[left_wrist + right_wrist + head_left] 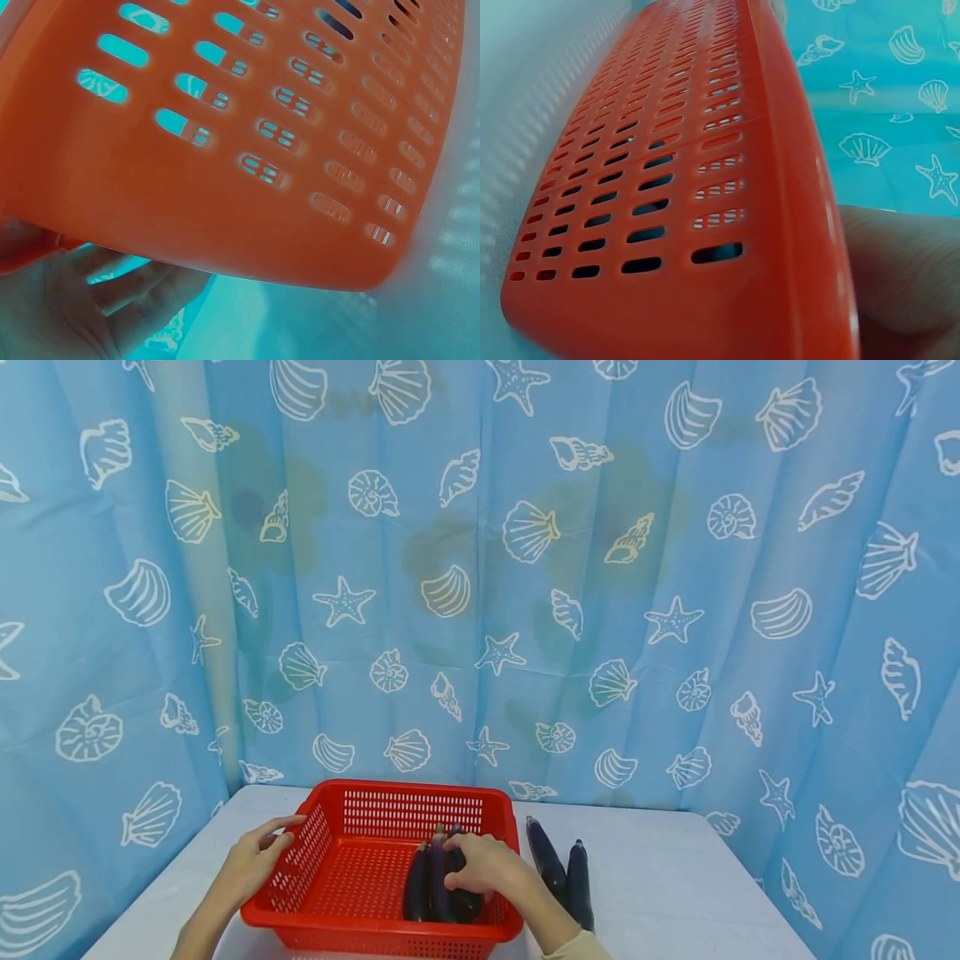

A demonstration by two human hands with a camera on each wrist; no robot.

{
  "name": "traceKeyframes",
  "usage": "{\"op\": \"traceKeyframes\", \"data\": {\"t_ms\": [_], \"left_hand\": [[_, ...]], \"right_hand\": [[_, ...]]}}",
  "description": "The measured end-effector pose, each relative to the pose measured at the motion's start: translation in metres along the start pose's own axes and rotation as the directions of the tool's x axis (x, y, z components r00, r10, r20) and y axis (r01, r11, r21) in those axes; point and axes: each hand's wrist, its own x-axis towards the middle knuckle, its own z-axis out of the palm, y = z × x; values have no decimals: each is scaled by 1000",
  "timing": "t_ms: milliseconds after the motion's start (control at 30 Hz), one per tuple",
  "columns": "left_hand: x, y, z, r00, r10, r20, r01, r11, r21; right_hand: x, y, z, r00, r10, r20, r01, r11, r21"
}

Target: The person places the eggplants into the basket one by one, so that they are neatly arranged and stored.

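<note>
A red plastic basket [360, 935] with slotted walls holds several dark purple eggplants [416, 889] on its right side. My right hand [487, 862] reaches over the right wall and grips the rightmost eggplant [467, 906], covering its middle. My left hand [251, 860] rests at the basket's left rim, fingers fairly straight and partly over the edge. The left wrist view shows those fingers [142, 296] beyond the basket wall [187, 217]. In the right wrist view, the outer wall [660, 307] fills most of the picture, with part of my right hand [900, 277] past the rim; the eggplant is hidden there.
Two more eggplants [546, 860] lie on the white-covered table [675, 893], right of the basket. A blue curtain [480, 610] with white shell and starfish prints hangs behind the table and along both sides.
</note>
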Motion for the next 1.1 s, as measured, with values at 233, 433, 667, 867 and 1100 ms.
{"op": "traceKeyframes", "data": {"t_ms": [233,433,667,867,1100], "left_hand": [[-1,1,0,1000,-3,0,3,1000,-4],[-1,2,-1,1000,1,0,-1,1000,6],[-1,2,0,1000,9,-3,-9,1000,7],[-1,2,-1,1000,-4,8,4,1000,-2],[-2,3,-1,1000,0,3,0,1000,21]], "right_hand": [[-1,-1,-4,999,-7,34,8,1000,-10],[-3,-1,-8,998,3,66,-3,1000,-12],[-6,-2,-12,997,18,72,-17,1000,-6],[-7,1,-14,997,10,80,-11,1000,7],[-9,4,-16,997,-13,78,11,999,31]]}}
